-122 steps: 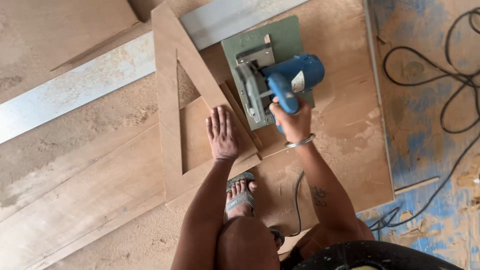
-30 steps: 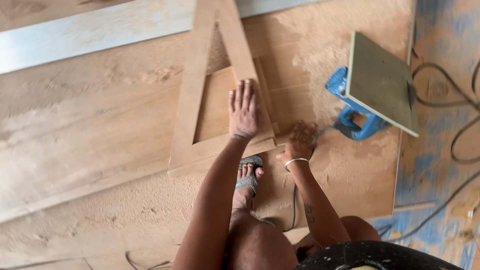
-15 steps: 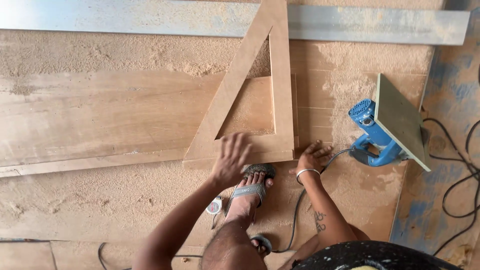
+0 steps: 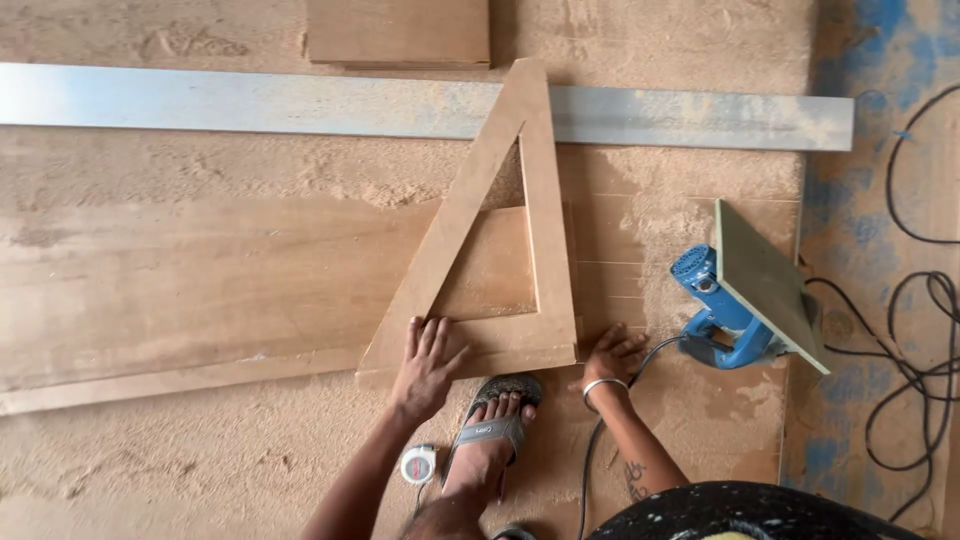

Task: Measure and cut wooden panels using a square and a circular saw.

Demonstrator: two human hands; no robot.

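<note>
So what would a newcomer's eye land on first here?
Probably the wooden triangle frame at centre, its tip lying over the long metal straightedge, with the left hand flat on its base. Next, the blue power saw tipped on its side at right, beside the right hand.

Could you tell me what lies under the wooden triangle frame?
The wooden triangle frame lies on a plywood sheet, its tip crossing the metal straightedge. The left hand presses its bottom edge. What its wooden bars cover cannot be seen.

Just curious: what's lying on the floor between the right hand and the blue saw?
In the head view, only sawdusty board and the saw's black cord separate the right hand from the blue saw.
</note>
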